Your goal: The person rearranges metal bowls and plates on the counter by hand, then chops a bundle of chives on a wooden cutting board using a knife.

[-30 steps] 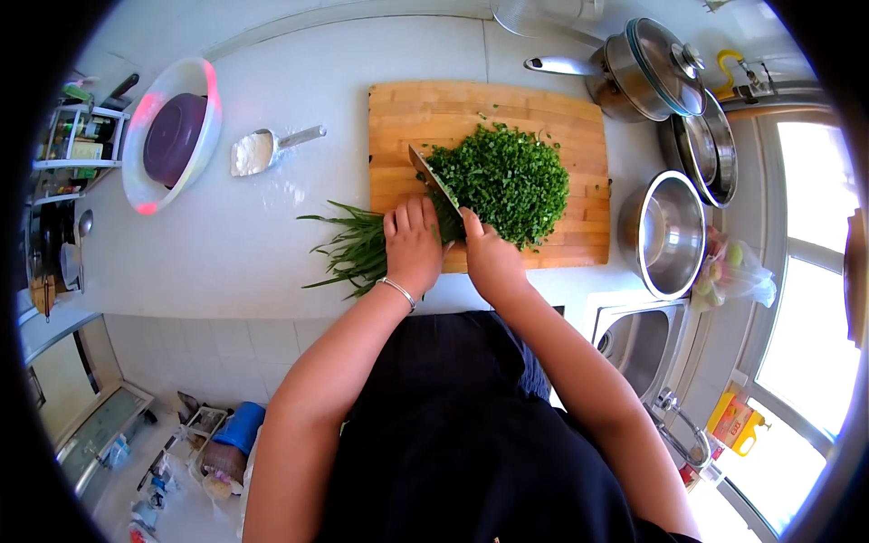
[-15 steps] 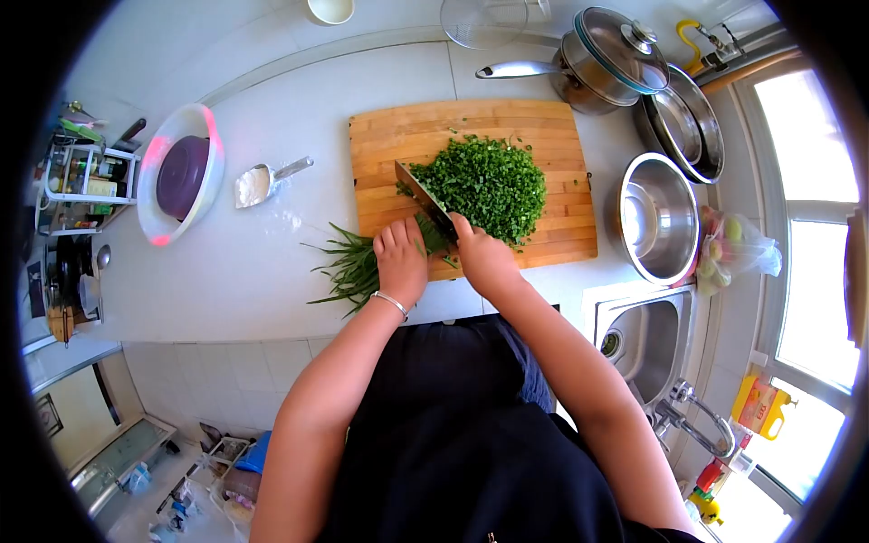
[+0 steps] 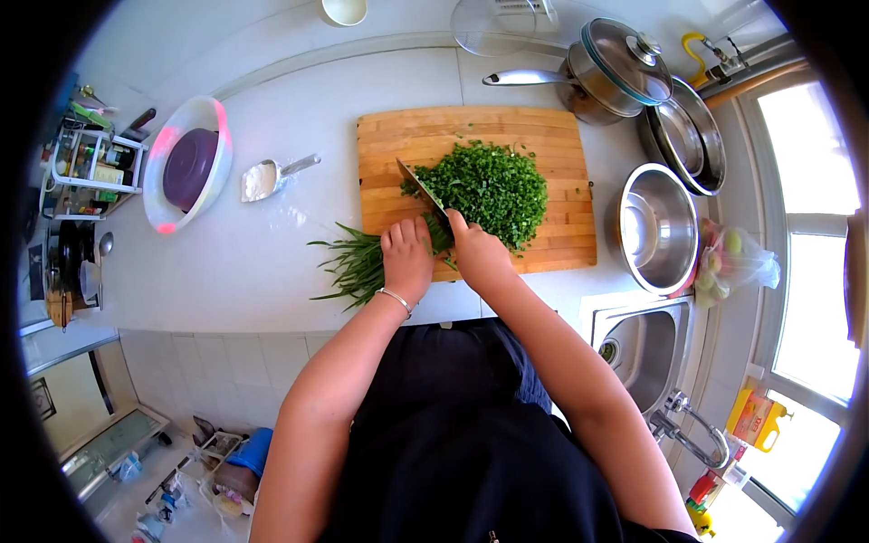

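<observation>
My left hand [image 3: 409, 258] is closed over a bunch of long green chives [image 3: 353, 262] at the front left of a wooden cutting board [image 3: 389, 136]. Their loose ends spread off the board to the left. In my right hand [image 3: 480, 253] is the handle of a kitchen knife [image 3: 418, 184], its blade slanting to the far left, close beside my left fingers. A large heap of finely chopped chives [image 3: 493, 195] lies on the board, just right of the blade. The knife's cutting edge and part of the bunch are hidden by my hands.
To the left stand a flour scoop [image 3: 262, 181] and a white basin [image 3: 215, 176] with a purple bowl [image 3: 190, 169]. On the right are a lidded pot [image 3: 602, 81], a steel bowl [image 3: 656, 281], nested pans [image 3: 715, 136] and a sink [image 3: 665, 362]. Fruit hangs in a plastic bag [image 3: 738, 258].
The whole view has shifted slightly as the head moved. Both hands keep nearly the same places on the board, with the knife still beside the bunch.
</observation>
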`<state>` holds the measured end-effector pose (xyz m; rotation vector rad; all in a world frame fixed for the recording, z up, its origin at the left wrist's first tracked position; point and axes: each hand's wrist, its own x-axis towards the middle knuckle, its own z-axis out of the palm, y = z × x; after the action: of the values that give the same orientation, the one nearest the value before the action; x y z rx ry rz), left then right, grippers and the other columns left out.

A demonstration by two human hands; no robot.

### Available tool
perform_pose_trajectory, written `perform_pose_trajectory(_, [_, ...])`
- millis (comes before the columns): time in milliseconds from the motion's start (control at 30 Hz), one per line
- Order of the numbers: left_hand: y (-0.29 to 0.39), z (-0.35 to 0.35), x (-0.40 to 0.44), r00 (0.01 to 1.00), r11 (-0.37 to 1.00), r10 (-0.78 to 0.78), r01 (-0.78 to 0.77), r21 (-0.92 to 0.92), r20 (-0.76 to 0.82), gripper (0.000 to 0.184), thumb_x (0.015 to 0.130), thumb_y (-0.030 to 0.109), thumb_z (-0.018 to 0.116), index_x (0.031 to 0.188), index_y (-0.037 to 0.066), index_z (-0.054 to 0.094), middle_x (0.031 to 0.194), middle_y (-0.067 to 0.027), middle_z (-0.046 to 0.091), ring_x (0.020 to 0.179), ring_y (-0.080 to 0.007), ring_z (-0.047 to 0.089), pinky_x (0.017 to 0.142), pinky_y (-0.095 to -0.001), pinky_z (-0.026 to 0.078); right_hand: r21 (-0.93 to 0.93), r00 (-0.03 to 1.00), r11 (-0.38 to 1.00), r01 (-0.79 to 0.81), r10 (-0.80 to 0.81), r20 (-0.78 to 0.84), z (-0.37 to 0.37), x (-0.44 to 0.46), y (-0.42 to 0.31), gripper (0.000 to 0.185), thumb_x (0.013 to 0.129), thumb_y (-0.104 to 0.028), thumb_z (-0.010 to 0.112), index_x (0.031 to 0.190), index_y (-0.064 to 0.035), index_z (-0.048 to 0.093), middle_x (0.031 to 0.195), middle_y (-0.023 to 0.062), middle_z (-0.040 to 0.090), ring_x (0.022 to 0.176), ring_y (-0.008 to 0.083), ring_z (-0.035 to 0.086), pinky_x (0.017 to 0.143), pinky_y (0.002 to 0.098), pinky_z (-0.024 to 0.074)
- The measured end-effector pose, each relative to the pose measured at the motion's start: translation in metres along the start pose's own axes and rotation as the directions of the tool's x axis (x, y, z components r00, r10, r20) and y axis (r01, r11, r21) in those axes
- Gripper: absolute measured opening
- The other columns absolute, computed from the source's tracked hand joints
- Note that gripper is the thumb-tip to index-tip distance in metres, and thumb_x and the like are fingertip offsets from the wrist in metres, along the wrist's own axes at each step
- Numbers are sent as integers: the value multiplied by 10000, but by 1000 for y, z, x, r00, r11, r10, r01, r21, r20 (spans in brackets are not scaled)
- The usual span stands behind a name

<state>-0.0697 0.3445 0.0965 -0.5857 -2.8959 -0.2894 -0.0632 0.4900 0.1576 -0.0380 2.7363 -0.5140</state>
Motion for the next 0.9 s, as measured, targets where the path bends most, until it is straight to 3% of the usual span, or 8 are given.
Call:
perform_pose_trajectory(67, [-1,-2,-1,1000,1000,5,-4,-17,30,338,876,119,494,1188,-6,530,993,-109,514,967,-274,487,905,-404,376,-17,1000,1000,10,-10,-10,2,1,0,550,864,-98,589,1359,-119,349,967,230,628,783,394,679,642,456,561])
perform_pose_trajectory(233, [-7,-5,-4,998,999,14,-12,-32,65,360,864,114,504,1201,-11,523,1007,-114,518,970,-279,492,928,-408,374,-5,1000,1000,-11,11,-4,3,-5,4,547,870,-100,582,1364,-122,348,963,232,629,781,400,676,646,463,558])
perform_pose_trajectory(300, [-11,-3,-7,988,1000,29,-27,-13,149,671,714,185,750,1274,-35,454,1092,-142,477,1042,-304,458,951,-420,352,-1,1000,1000,9,-9,-13,2,-2,2,539,882,-105,563,1374,-118,343,953,235,631,774,407,672,648,469,555])
perform_pose_trajectory(500, [-10,-5,-7,994,999,17,-12,-52,112,663,720,182,742,1271,-43,451,1093,-145,469,1042,-306,454,947,-424,354,110,997,991,70,-65,-48,-12,-14,7,525,861,-33,519,1356,-101,357,936,230,630,771,411,665,651,474,553])
perform_pose_trajectory(733, [-10,-2,-9,987,999,-5,12,-41,161,608,709,157,728,1231,-31,481,1073,-144,489,1017,-304,469,921,-413,369,13,1000,1000,13,-13,17,3,-3,-10,517,864,-43,519,1352,-101,356,958,240,628,776,416,663,662,484,546])
perform_pose_trajectory(833, [-14,-5,-11,990,998,23,-15,-63,140,573,705,125,715,1213,-20,494,1049,-140,498,997,-302,476,901,-409,378,46,999,998,40,-39,-11,5,4,-7,520,864,-38,513,1354,-107,354,976,243,628,783,416,666,664,479,551])
perform_pose_trajectory(900, [-23,-6,-12,993,992,116,-114,-52,29,557,706,99,703,1209,-16,495,1028,-137,496,985,-303,477,890,-409,379,98,999,994,44,-46,16,2,0,3,524,863,-29,508,1356,-115,353,976,236,628,786,414,669,656,478,554])
